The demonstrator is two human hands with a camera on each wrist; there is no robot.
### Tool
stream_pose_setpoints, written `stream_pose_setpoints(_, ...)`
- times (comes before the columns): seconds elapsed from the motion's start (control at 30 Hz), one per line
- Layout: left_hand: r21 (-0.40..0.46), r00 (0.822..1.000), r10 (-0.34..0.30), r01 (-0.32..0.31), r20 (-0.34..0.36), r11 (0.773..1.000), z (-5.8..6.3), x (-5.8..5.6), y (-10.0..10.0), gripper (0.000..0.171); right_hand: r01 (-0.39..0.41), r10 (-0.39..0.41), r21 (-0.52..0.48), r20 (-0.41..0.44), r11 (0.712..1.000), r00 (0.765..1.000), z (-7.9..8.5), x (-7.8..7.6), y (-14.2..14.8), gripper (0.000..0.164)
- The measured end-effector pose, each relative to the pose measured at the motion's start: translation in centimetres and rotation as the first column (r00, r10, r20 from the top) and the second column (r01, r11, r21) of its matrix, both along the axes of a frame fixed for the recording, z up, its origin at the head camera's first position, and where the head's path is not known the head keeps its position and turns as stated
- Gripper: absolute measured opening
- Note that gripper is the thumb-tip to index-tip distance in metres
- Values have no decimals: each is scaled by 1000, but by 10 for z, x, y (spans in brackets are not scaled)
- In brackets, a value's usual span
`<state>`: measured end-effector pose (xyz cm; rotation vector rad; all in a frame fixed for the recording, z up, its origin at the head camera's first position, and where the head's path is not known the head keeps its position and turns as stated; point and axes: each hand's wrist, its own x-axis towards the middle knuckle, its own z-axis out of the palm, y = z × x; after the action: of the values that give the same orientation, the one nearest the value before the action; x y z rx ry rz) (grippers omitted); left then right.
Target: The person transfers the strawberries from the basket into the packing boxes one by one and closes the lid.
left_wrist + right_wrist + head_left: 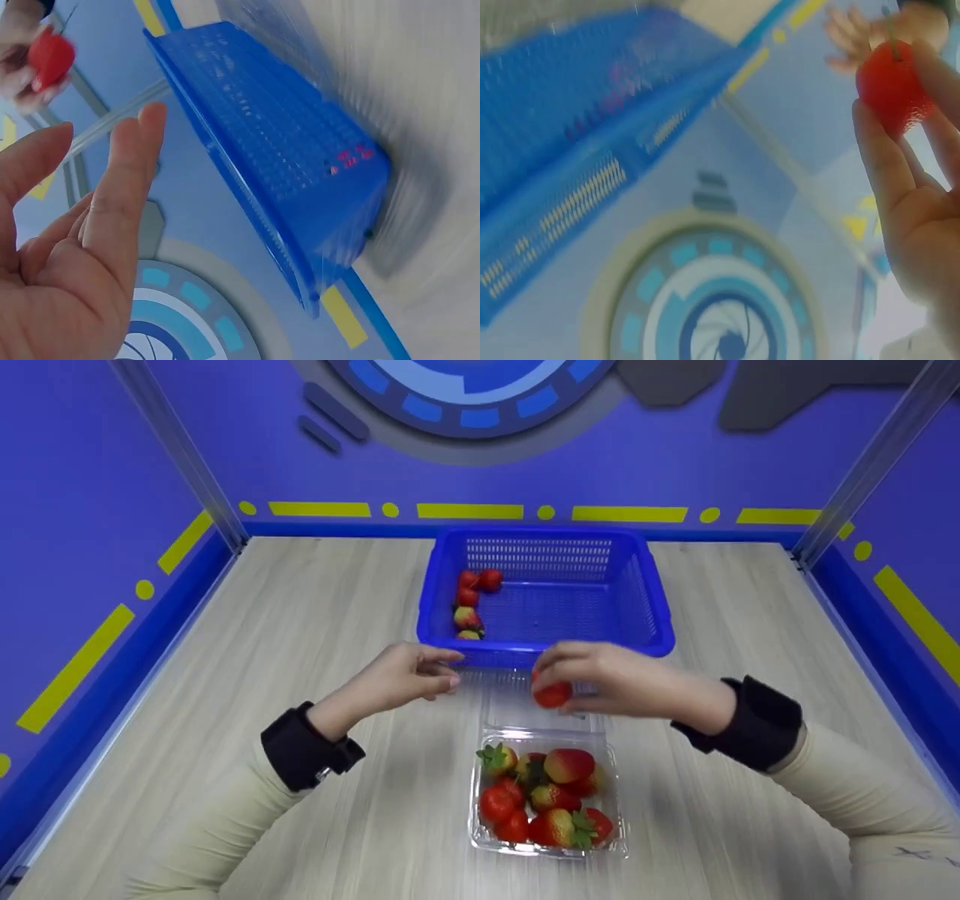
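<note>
My right hand [619, 679] holds a round red fruit [552, 694] between thumb and fingers, above the raised clear lid [510, 710] of a plastic box. In the right wrist view that fruit [892, 86] shows bumpy skin and a thin green stem. My left hand [397, 681] hovers by the basket's front left corner, holding nothing, its fingers extended in the left wrist view. Below both hands, the clear plastic box [475, 817] holds strawberries [570, 766] and round red fruits [499, 804]. Behind them stands a blue basket [540, 648].
Inside the basket, several fruits lie along the left side, among them a small red one [491, 580] and a red-and-yellow strawberry [467, 618]. The light wood table [322, 607] is bounded by blue panels [480, 472] at the back and sides.
</note>
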<state>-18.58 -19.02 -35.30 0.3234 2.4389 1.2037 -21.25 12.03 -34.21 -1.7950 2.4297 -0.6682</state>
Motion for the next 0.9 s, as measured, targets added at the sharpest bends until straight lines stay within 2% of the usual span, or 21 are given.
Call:
stream_pose_setpoints(0.2, 39, 996, -18, 14, 87, 999, -24, 21, 0, 47, -84, 77, 74, 89, 994, 993, -30, 26, -6, 28)
stream_pose_setpoints(0.3, 41, 990, -33, 27, 139, 999, -39, 29, 0, 47, -109, 91, 112, 155, 988, 984, -44, 38, -7, 28)
stream_pose_setpoints(0.4, 48, 980, -18, 9, 198, 999, -54, 35, 1, 47, -127, 101, 125, 198, 984, 975, -56, 47, -6, 27)
stream_pose_setpoints(0.6, 97, 949, 1, -34, 315, 995, -73, 44, 5, 44, -157, 148, 55, 144, 986, 979, -71, 54, -6, 28)
stream_pose_setpoints(0.7, 131, 942, -10, -36, 336, 991, -79, 48, 7, 41, -165, 160, 35, 123, 986, 979, -77, 57, -6, 28)
stream_pose_setpoints(0.9, 205, 939, -24, -50, 343, 978, -87, 52, 11, 29, -172, 172, -11, 82, 985, 982, -85, 58, -6, 28)
